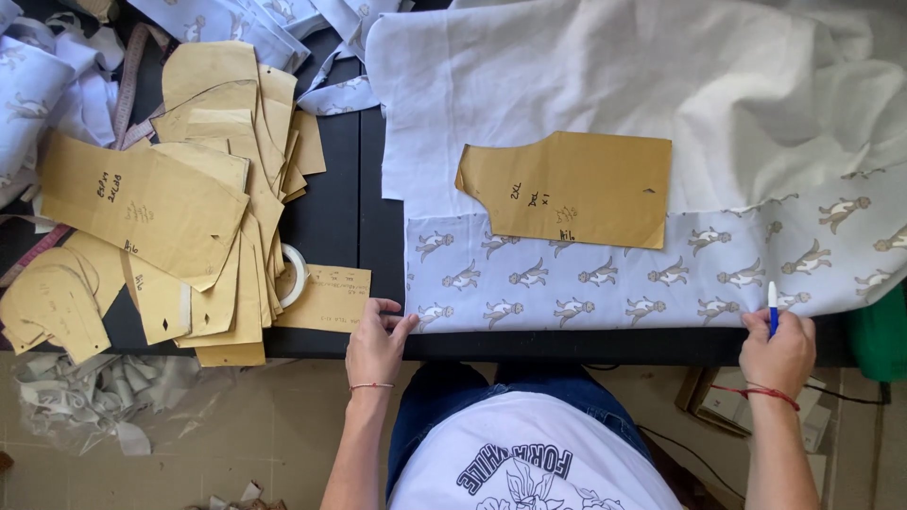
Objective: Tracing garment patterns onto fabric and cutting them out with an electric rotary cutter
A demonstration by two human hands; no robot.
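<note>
My left hand (376, 345) rests at the table's front edge and pinches the lower left corner of a pale blue fabric (605, 279) printed with small animal figures. My right hand (779, 351) holds a blue and white pen (772, 307) upright and presses on the fabric's front edge further right. A brown cardboard pattern piece (572, 189) lies flat on the fabric, half on its folded-back white underside (586, 76).
A heap of brown cardboard pattern pieces (161, 203) covers the left of the black table (335, 203), with a roll of tape (295, 274) and a small card (329, 297) beside it. More printed fabric (38, 85) lies far left. Scraps (90, 397) litter the floor.
</note>
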